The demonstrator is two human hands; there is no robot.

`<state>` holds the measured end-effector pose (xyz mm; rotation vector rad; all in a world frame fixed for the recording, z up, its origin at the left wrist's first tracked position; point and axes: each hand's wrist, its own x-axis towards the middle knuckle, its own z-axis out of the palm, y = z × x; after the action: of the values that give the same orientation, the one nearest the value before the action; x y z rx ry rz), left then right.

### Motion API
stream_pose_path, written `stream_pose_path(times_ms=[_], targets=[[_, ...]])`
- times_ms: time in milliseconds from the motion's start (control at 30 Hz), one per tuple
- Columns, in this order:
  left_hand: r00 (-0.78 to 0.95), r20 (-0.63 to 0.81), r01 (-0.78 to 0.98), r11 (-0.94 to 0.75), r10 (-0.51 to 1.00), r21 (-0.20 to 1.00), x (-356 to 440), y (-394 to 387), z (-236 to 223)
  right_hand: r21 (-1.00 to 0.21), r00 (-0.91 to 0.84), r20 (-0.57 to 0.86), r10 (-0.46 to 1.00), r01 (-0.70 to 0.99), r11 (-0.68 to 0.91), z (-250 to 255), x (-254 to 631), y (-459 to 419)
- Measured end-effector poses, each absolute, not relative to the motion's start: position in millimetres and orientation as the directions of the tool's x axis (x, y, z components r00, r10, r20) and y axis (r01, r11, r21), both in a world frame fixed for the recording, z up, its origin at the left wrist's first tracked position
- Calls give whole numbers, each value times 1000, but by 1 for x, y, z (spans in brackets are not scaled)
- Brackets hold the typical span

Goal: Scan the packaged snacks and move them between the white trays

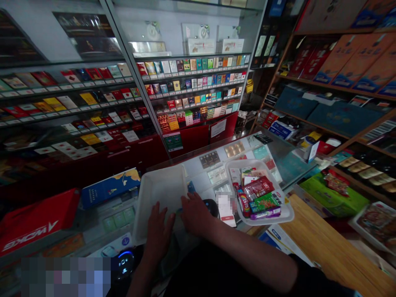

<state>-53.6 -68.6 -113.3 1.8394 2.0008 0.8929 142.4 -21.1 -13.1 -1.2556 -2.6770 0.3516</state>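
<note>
An empty white tray (161, 185) lies on the glass counter in front of me. My left hand (159, 229) rests flat on the tray's near part, fingers stretched out. My right hand (194, 212) lies at the tray's right edge, fingers curled down onto a small blue packet (191, 187) at that edge; whether it grips the packet is unclear. To the right stands a second white tray (286, 206) filled with several wrapped snacks and packets in red, green and purple.
The glass counter (216, 165) shows cigarette packs beneath. A dark device (213, 206) and a white card lie between the trays. Blue and red cartons sit at the left. Shelves of packs rise behind; wooden shelves and a wooden top (324, 247) stand at the right.
</note>
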Motion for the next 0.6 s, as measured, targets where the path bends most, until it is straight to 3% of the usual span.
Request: stream_pose_path(times_ms=[167, 333, 500, 600], targets=[[-68, 231, 812, -80, 971, 578, -35, -64, -97, -385, -537, 106, 837, 754, 533, -11, 159, -19], [29, 273, 805, -184, 962, 564, -1, -61, -70, -387, -488, 123, 864, 778, 495, -9, 192, -20], [170, 327, 801, -323, 930, 503, 45, -56, -50, -501, -201, 102, 974, 836, 225, -8, 239, -23], [294, 345, 771, -435, 891, 465, 74, -51, -43, -499, -84, 99, 991, 858, 123, -12, 273, -27]])
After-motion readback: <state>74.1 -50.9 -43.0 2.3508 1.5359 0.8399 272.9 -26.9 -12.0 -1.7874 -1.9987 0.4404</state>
